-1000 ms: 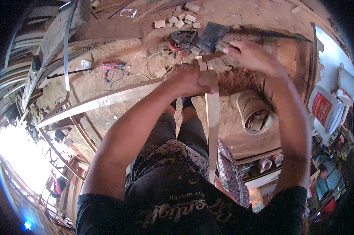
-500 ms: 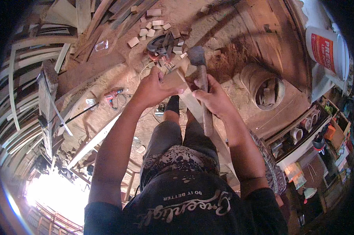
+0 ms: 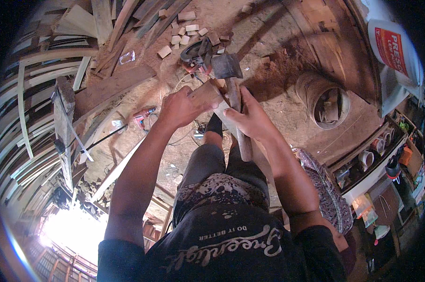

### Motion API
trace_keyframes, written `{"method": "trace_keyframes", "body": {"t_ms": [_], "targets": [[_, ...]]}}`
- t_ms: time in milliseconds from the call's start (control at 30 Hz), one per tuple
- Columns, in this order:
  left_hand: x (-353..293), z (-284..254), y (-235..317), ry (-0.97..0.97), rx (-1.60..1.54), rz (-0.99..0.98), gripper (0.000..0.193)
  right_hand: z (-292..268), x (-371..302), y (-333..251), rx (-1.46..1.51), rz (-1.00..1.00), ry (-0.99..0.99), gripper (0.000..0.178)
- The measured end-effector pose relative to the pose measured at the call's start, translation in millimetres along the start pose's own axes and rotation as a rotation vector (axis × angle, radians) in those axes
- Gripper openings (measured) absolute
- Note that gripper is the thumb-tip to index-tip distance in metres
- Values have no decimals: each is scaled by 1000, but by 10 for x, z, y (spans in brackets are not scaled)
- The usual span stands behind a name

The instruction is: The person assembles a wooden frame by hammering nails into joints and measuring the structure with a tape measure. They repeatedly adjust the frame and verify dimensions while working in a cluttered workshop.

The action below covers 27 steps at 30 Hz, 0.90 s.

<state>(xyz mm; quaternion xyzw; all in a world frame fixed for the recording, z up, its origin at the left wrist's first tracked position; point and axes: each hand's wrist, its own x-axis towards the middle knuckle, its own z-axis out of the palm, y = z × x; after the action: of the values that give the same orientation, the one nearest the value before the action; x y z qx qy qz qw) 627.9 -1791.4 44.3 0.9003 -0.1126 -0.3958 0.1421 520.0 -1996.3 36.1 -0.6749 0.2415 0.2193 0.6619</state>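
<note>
My left hand (image 3: 179,109) is closed around a short, pale wooden block (image 3: 207,95), thumb along its near side. My right hand (image 3: 252,115) grips a wooden-handled tool (image 3: 243,146) with a dark, blocky head (image 3: 227,66); the frames do not show whether it is a hammer or a hatchet. Its handle slants down toward my lap, and its head is just beyond the block. Under both hands a long wooden board (image 3: 225,121) runs between my legs, mostly hidden by my right hand and forearm.
Small wood offcuts (image 3: 192,29) and a dark circular power tool (image 3: 197,51) lie on the ground ahead. A red drill (image 3: 142,116) is at left, near stacked planks (image 3: 38,101). To the right are a round wooden drum (image 3: 311,89) and a white bucket (image 3: 395,51).
The tool in my right hand has shifted left, its head turned so a broader face shows. My left hand still holds the block, now tilted differently. The whole view has shifted slightly.
</note>
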Motion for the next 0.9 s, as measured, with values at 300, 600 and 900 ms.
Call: {"method": "trace_keyframes", "body": {"t_ms": [300,600,900], "targets": [[41,-11,0,-41,-40,-1,100,-34,-41,4,162,25,-62,63],[41,-49,-17,-101,-74,-22,105,-572,-408,-343,-748,38,25,59],[47,-40,-29,-73,-61,-32,93,-507,-426,-306,-667,62,39,55]]}}
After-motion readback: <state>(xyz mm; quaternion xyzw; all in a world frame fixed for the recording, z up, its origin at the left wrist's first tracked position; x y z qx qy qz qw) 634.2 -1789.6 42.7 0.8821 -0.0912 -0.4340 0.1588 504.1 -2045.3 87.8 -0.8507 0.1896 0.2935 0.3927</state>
